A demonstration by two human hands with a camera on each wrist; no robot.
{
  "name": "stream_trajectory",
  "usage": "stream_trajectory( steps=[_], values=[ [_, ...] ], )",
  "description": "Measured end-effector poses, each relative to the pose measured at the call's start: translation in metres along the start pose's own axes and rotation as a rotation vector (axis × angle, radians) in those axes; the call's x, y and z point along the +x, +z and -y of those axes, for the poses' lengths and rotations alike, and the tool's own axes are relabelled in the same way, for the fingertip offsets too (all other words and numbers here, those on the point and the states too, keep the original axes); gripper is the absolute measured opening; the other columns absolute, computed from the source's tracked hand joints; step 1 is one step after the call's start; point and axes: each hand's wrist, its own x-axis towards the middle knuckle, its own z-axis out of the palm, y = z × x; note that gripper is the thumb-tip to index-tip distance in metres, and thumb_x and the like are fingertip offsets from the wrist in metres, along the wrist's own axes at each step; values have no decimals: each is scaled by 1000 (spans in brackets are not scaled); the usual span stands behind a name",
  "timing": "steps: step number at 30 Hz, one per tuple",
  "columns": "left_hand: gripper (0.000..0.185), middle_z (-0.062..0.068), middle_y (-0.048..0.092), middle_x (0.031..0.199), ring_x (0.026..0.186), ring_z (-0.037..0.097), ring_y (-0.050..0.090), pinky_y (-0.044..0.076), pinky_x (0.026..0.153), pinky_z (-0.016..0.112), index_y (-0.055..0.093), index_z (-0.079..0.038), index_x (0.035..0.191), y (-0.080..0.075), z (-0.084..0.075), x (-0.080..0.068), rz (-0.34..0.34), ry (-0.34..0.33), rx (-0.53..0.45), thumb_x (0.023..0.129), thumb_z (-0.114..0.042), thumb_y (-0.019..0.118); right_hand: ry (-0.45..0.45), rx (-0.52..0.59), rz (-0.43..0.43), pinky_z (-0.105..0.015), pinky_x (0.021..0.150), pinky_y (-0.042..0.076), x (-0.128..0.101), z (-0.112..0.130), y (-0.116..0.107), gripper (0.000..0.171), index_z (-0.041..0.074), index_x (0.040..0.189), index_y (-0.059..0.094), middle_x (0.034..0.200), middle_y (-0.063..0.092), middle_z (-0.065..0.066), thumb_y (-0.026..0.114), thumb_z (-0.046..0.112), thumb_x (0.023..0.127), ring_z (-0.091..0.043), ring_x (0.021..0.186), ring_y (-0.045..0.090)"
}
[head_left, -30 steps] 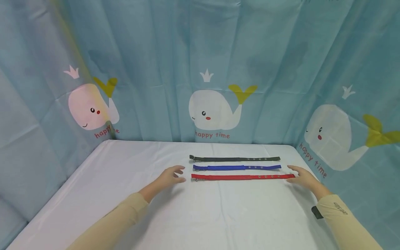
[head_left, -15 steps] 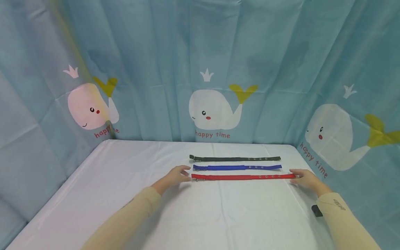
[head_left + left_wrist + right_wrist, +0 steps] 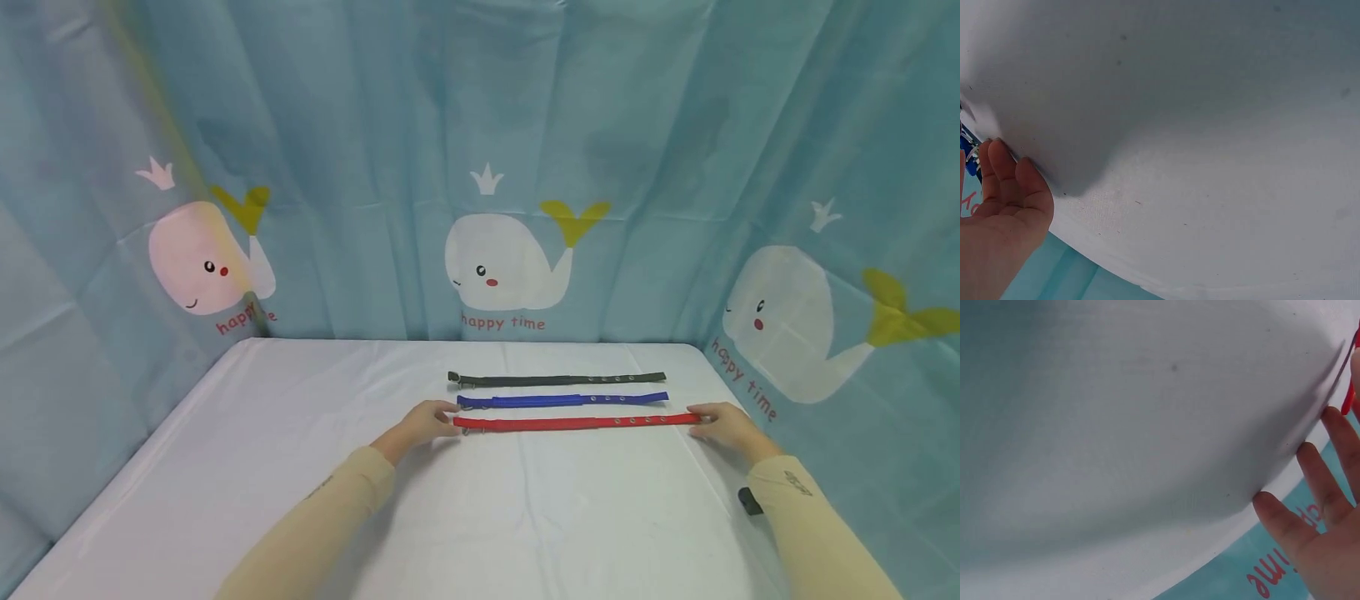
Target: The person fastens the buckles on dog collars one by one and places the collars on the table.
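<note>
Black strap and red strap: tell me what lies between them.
In the head view, the blue strap lies between the black strap and the red strap, parallel to both, on the white table.

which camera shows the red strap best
The head view: the red strap lies full length on the white table, left hand and right hand at its ends. The right wrist view catches only a red sliver; the left wrist view shows none.

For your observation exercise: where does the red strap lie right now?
In the head view, the red strap lies across the white table, nearest the person, beside the blue strap, between the left hand and right hand.
</note>
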Motion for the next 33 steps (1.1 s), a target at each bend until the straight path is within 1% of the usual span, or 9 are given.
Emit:
stream_trajectory(
  steps=[6, 10, 15, 19, 23, 25, 28, 31, 33],
  values=[
    [41, 16, 64, 111, 105, 30, 59, 48, 91, 44, 65, -6, 124, -1, -1, -1, -6, 9, 5, 84, -12, 75, 4, -2, -42, -64, 98, 34, 2, 1, 1, 55, -7, 134, 50, 136, 40, -38, 69, 19, 89, -55, 122, 37],
    [36, 15, 65, 111, 106, 30, 59, 47, 93, 45, 69, -5, 118, -2, -3, -3, -16, 33, 25, 83, -11, 75, 10, -4, -62, -63, 97, 35, 2, 1, 3, 46, -9, 127, 56, 132, 45, -38, 68, 14, 89, -54, 121, 39],
    [30, 14, 66, 106, 100, 28, 59, 47, 91, 44, 71, -3, 110, -2, -7, -8, -40, 61, 43, 81, -9, 77, 28, 15, -73, -62, 95, 37, 0, 2, 5, 36, -9, 118, 62, 126, 50, -36, 69, 9, 87, -51, 116, 44],
    [27, 12, 65, 102, 94, 26, 58, 48, 87, 43, 71, -3, 106, -2, -9, -9, -48, 51, 24, 80, -8, 77, 18, 20, -74, -63, 95, 37, -2, 4, 5, 33, -9, 114, 64, 127, 50, -36, 69, 7, 86, -50, 114, 45],
    [26, 10, 65, 99, 92, 24, 58, 48, 85, 42, 72, -5, 103, -2, -3, -4, -53, 51, 13, 79, -11, 80, 1, 13, -70, -63, 94, 38, -3, 4, 4, 26, -7, 107, 67, 128, 50, -35, 71, 7, 85, -50, 113, 45],
    [25, 9, 65, 95, 88, 22, 58, 49, 80, 39, 72, -7, 101, -1, 4, 1, -63, 79, 24, 79, -16, 80, -11, 6, -59, -63, 94, 38, -4, 4, 4, 23, -6, 104, 68, 129, 50, -35, 71, 7, 85, -50, 114, 45],
    [25, 9, 63, 93, 84, 22, 58, 49, 75, 36, 70, -6, 101, -1, 7, 2, -70, 60, 2, 79, -15, 80, -34, -4, -25, -64, 94, 37, -5, 5, 2, 21, -4, 102, 68, 127, 50, -35, 70, 10, 86, -50, 111, 45],
    [25, 9, 63, 91, 79, 21, 59, 50, 69, 34, 69, -4, 104, -2, 4, -3, -67, 0, -64, 81, -10, 77, -64, -16, 1, -63, 91, 39, -7, 7, 0, 20, -2, 102, 67, 119, 53, -34, 69, 12, 88, -45, 103, 48],
    [26, 7, 62, 88, 74, 19, 59, 48, 63, 30, 68, -3, 106, -3, 2, -7, -64, -21, -95, 82, -9, 76, -82, -21, 11, -62, 88, 41, -9, 8, 0, 20, -1, 102, 65, 114, 55, -31, 68, 13, 89, -42, 100, 49]
  ],
)
